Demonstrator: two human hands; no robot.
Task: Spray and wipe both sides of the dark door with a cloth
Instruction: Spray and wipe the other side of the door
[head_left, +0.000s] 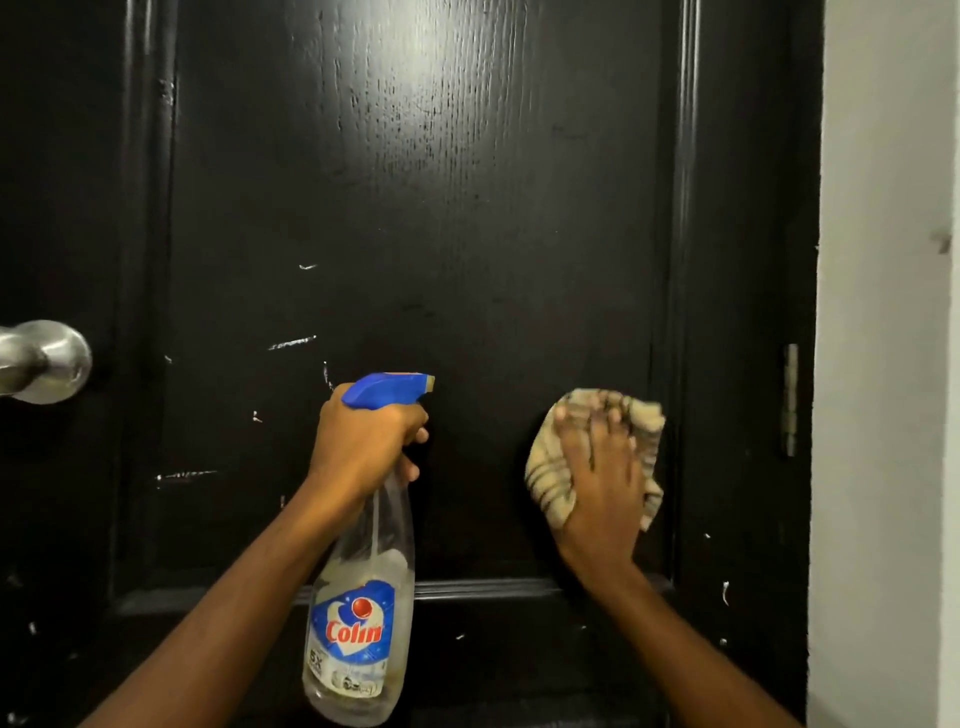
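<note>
The dark door (441, 234) fills our view; our right hand (602, 478) presses the cloth (545, 467) flat against its panel, fingers spread; our left hand (363, 447) grips the spray bottle (358, 623) — nozzle aimed rightward; a squeeze now might wet that hand — or miss the panel.

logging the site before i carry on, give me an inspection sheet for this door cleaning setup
surface: dark door, glossy, white scuffs on its left half
job's things: spray bottle upright, blue trigger head; striped cloth flat against the door panel
clutter: nothing seen
hands: left hand grips the bottle's neck; right hand presses the cloth, fingers spread
cables: nothing seen
surroundings: metal knob at left edge, hinge at right, white wall beyond it
</note>
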